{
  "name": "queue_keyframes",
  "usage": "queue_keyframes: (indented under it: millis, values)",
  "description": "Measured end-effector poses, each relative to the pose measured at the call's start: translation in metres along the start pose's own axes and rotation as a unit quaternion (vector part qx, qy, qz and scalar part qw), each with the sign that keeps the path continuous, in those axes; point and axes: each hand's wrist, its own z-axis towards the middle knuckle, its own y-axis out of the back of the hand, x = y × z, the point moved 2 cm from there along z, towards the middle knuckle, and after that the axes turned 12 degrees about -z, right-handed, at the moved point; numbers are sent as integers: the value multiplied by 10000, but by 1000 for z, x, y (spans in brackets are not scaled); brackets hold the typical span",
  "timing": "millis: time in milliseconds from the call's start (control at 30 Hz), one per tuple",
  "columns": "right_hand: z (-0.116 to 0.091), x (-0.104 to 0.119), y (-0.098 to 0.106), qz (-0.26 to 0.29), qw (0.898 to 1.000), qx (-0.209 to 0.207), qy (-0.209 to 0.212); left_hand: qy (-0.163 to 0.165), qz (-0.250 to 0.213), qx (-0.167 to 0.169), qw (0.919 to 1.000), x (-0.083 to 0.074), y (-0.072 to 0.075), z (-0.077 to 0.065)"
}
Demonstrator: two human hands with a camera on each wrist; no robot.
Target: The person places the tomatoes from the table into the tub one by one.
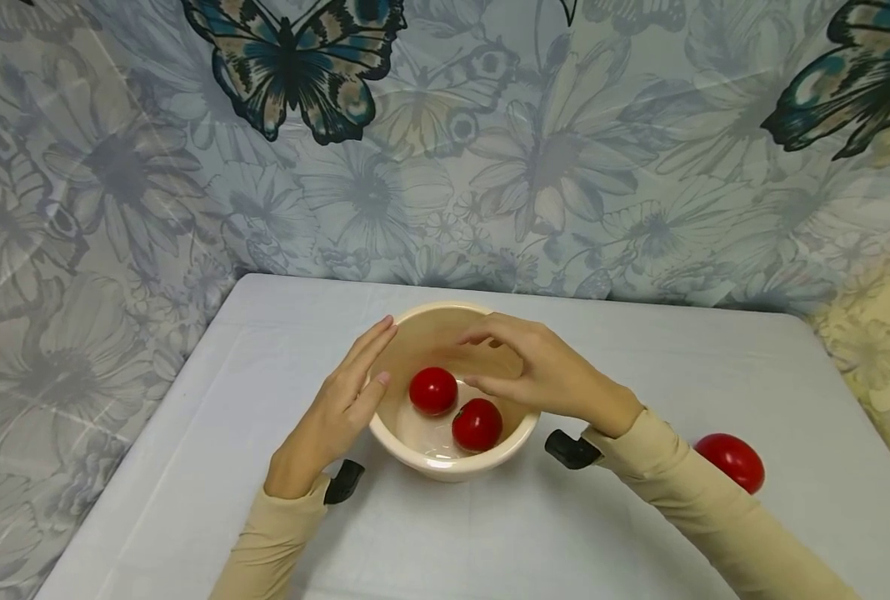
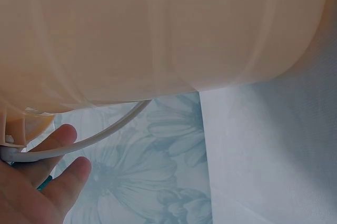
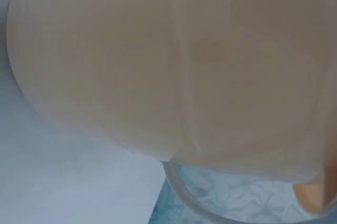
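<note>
A cream plastic bucket (image 1: 407,457) stands upright on the table, with two red tomatoes (image 1: 433,391) lying at its bottom. At the bucket's left rim is my left hand (image 1: 334,412), its fingers nearly straight and holding nothing. My right hand (image 1: 542,367) reaches over the right rim, fingers loosely bent above the tomatoes, with nothing between them. A third tomato (image 1: 732,462) lies on the table, partly hidden behind the right forearm. In the left wrist view, fingertips (image 2: 73,179) show beside the bucket's white handle (image 2: 113,129). The right wrist view shows mostly bucket wall, with no clear fingers.
A white cloth covers the table (image 1: 640,533), whose far edge meets a hanging fabric (image 1: 430,208) printed with flowers and butterflies. Black wrist cameras (image 1: 571,450) sit close to the bucket's outer wall. The same fabric hangs along the left side.
</note>
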Motion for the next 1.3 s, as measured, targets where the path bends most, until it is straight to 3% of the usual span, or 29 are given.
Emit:
queue_keyframes:
  millis: [867,1300]
  values:
    - [-26,-8,20,-168,9976,-664,-45,11,5,-14,10000,-1,0,1]
    - [-40,-10,23,-177,9965,-777,-272,36,-27,0,10000,0,1,0]
